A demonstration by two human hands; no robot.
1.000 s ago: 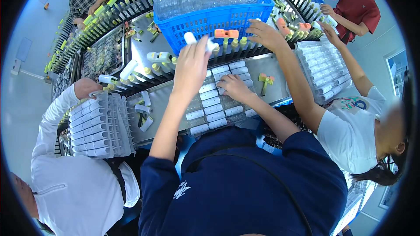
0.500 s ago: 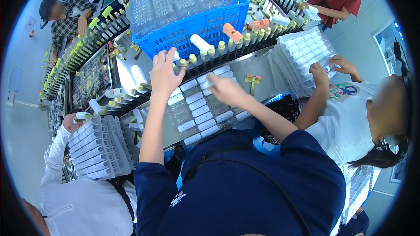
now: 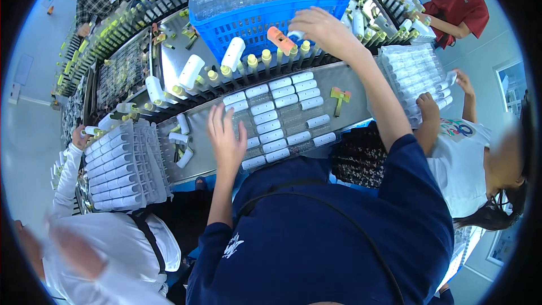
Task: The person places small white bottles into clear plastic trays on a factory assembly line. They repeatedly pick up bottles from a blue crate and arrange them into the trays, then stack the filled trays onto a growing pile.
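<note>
My left hand (image 3: 227, 138) hovers over the left side of a clear plastic tray (image 3: 292, 123), its fingers spread and nothing visible in them. Rows of white half-round plastic shells (image 3: 269, 126) fill much of that tray, with some gaps. Reaching forward to the row of yellow-tipped pegs, my right hand (image 3: 322, 29) has its fingers curled over a white shell (image 3: 295, 35), partly hidden beneath them. Just left of it an orange piece (image 3: 280, 39) rests on the pegs. More white shells (image 3: 233, 54) sit on pegs farther left.
A blue basket (image 3: 259, 34) of clear trays stands behind the pegs. An orange-and-green part (image 3: 339, 99) lies right of my tray. Stacked filled trays (image 3: 121, 166) stand at left and others (image 3: 409, 76) at right, beside co-workers. Loose shells (image 3: 183, 157) lie on the metal table.
My left hand has come back from the pegs to the tray. My right hand has gone from above the tray out to the pegs. The pegs and their pieces have shifted left past the basket.
</note>
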